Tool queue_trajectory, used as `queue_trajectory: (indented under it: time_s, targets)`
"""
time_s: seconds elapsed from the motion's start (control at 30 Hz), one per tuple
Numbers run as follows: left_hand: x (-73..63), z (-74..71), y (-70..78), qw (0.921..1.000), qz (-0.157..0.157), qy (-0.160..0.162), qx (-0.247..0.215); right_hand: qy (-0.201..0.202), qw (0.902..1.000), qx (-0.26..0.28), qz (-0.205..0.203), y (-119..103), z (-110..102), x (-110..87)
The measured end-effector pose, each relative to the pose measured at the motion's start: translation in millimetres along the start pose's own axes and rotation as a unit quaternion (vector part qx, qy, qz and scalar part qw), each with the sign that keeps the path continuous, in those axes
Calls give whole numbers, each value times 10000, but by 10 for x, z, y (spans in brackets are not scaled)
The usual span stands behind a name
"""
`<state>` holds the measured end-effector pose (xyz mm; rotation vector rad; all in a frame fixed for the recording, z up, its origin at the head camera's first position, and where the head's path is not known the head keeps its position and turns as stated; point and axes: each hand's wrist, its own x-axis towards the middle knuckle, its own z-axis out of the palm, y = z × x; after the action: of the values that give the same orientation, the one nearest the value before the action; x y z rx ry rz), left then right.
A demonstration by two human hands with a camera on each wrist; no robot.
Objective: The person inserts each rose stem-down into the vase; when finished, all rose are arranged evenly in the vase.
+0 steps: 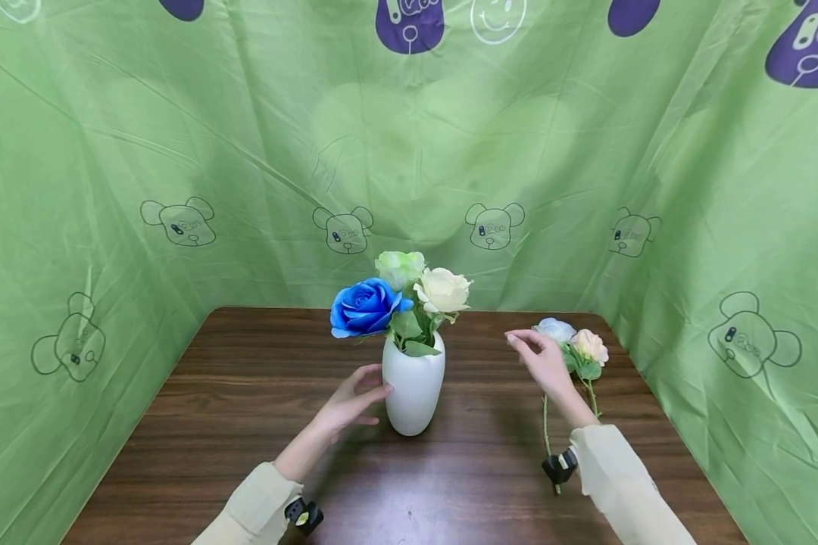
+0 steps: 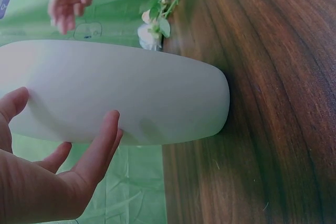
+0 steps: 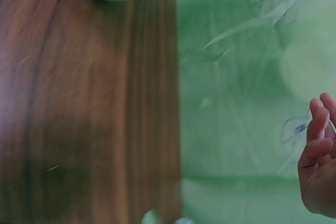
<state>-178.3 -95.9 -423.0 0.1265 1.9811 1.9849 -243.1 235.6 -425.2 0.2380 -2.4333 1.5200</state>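
Note:
A white vase (image 1: 414, 397) stands upright on the table, holding a blue rose (image 1: 364, 308), a cream rose (image 1: 443, 290) and a pale green flower (image 1: 399, 268). My left hand (image 1: 351, 403) is at the vase's left side, its fingers spread and loosely bent against or close to the wall; in the left wrist view the fingertips lie over the vase (image 2: 131, 90). To the right, my right hand (image 1: 544, 365) hovers above the table with bent fingers and nothing visible in it. Beneath and beyond it lie a pale blue flower (image 1: 554, 328) and a peach flower (image 1: 591, 347) on green stems.
The brown wooden table (image 1: 245, 424) is enclosed on the left, back and right by a green cloth (image 1: 259, 151) printed with bear faces. Dark devices are strapped at both wrists, one by the left sleeve (image 1: 259, 499), the other by the right sleeve (image 1: 616, 462).

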Motion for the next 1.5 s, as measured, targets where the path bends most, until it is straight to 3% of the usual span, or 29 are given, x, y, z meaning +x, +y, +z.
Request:
queue_trajectory:
  time_s: [0.33,0.6,0.93,1.13,1.3,1.5]
  targets:
    - [-9,5,5,10000,12,-3,15,204,9913,-1036,790,630,-115,-87]
    - [155,-67,-230,10000,43,83,12,726,9746,-1513,1483,1025,-223,-198]
    - [147,-70,-228,9998,86,62,167,412,9516,-2012,2285,1243,-199,-365]
    - [73,-40,-115,9998,114,-14,176,191,9372,-2154,2736,1289,-148,-406]
    - [12,-10,-33,9996,134,-40,244,105,9336,-2225,2808,1275,-120,-423]
    - [106,-56,-178,9997,117,-1,233,162,9281,-2456,2793,1295,-100,-426]
